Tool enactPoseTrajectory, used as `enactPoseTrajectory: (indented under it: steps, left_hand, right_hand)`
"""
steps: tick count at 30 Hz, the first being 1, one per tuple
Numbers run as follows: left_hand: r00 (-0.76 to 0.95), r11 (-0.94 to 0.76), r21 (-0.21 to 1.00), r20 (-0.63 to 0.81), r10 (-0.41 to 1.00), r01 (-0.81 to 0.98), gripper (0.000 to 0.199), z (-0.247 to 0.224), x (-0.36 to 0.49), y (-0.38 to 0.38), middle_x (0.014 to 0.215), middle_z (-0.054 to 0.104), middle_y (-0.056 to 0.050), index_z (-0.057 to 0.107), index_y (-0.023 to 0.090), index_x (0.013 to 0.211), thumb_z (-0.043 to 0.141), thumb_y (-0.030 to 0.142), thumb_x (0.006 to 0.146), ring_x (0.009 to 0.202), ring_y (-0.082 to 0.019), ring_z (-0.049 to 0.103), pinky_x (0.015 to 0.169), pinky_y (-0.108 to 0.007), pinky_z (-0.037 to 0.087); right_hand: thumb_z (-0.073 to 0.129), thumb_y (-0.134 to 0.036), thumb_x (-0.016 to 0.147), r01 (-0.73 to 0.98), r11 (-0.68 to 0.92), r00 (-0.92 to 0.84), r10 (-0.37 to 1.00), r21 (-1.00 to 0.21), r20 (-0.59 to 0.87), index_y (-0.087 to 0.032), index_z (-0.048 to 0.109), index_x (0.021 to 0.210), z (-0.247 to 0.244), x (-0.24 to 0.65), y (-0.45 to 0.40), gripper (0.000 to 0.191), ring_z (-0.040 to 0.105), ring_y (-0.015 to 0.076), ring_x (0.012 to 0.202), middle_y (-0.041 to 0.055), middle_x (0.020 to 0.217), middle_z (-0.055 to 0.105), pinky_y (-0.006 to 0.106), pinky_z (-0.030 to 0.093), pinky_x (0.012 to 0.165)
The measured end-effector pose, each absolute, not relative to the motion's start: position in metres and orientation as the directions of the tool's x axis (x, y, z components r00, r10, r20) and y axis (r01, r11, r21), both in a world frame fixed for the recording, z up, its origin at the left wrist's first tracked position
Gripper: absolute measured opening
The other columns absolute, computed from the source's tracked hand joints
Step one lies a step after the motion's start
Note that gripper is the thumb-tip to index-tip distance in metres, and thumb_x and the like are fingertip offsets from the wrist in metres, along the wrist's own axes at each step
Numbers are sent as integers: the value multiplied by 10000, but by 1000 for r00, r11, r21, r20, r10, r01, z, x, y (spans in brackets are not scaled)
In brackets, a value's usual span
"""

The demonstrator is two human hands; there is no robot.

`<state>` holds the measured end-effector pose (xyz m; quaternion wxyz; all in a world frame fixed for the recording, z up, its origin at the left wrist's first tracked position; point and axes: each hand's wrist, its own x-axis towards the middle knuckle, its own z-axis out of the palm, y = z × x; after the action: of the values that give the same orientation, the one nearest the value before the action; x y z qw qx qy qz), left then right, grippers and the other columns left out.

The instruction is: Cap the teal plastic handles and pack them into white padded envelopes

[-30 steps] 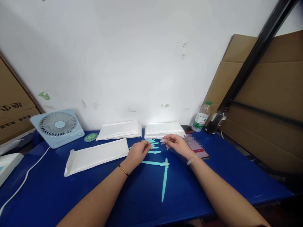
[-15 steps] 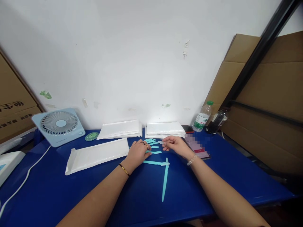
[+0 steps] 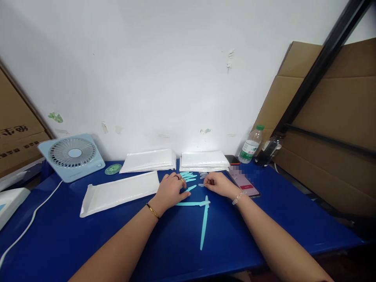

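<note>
Turquoise tools [image 3: 191, 179] lie left of the lit phone [image 3: 243, 181], one partly under the left hand [image 3: 170, 192]; its fingers are spread, any grip impossible to tell. Just left of the phone, the right hand's fingers pinch a small clear piece [image 3: 201, 185]. A dragging hand could scatter the tools. Behind the phone stand a bottle [image 3: 250, 147], level unclear, and a dark-filled jar [image 3: 269, 151].

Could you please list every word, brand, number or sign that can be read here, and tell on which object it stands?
I can read none with certainty:
Cardboard box at left: large dark characters, smaller ones below; unclear.
Bottle: red characters on the label; too small.
Fan: tiny lettering on the lower part; too small.
Phone with the lit screen: pale writing on a red button; blurred.
</note>
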<state>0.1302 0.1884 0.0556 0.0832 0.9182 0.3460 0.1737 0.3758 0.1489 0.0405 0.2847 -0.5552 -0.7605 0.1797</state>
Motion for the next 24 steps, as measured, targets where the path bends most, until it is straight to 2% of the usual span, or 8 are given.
enactPoseTrajectory:
  steps: [3,5,11,20,24]
  left_hand:
    - [689,-718,271,208,694,641,148,54,133,185,862,634,-65,652,206,758,593,340,780,913,-250,528,774,-352,346]
    - [666,-691,290,193,720,662,134,52,135,184,829,636,-67,650,200,728,574,293,786,893,-250,538,766,-353,348]
    - [639,-668,331,209,741,667,158,53,137,183,804,649,-70,641,198,705,553,289,800,867,-249,549,771,-353,350]
    - [623,-659,272,215,752,701,170,56,133,187,845,658,-62,654,194,743,536,289,821,895,-241,545,757,-346,345]
    - [619,-654,259,212,756,710,169,60,134,185,863,658,-46,653,199,763,533,299,829,908,-229,544,748,-339,344]
  right_hand:
    - [600,-167,730,773,321,-221,945,-547,243,-196,672,683,41,373,149,91,527,128,565,9,670,629,236,368,523]
    - [609,-183,730,768,303,-208,951,-564,228,-192,666,673,42,372,148,81,522,126,558,9,667,632,232,364,514]
    - [619,-217,732,735,275,-221,961,-619,163,-185,659,667,47,371,145,83,515,123,549,4,648,626,227,363,502]
    - [601,-176,744,763,306,-205,950,-570,235,-180,666,701,54,373,142,78,519,118,581,14,704,632,225,364,543]
    - [603,-152,742,795,340,-238,937,-503,257,-186,670,700,57,371,142,87,514,112,594,3,703,623,224,356,575]
